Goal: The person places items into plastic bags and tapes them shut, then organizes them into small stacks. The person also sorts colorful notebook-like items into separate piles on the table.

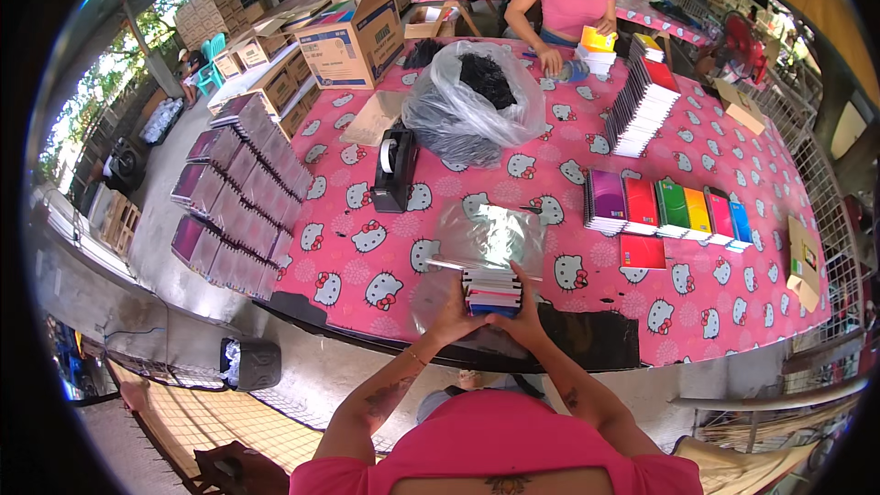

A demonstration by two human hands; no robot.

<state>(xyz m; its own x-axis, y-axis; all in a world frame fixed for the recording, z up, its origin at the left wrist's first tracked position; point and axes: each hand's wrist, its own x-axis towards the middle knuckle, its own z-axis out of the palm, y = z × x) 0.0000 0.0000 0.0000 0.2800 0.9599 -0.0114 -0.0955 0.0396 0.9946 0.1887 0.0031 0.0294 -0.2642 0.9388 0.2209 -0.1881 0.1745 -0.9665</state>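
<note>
Left hand (449, 319) and right hand (521, 321) clamped a notebook stack (493, 291); left-side bundles (220, 191) looked wrapped, colourful notebooks (673, 206) apparently remained bare!

A compact stack of small notebooks (495, 291) is held from both sides near the front edge of the table (587, 339), with pale page edges exposed and blue seen nearest. Clear, glossy plastic film (493, 231) is spread flat just beyond.

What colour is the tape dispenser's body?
The tape dispenser has a black body, seen best in the head view.
</note>
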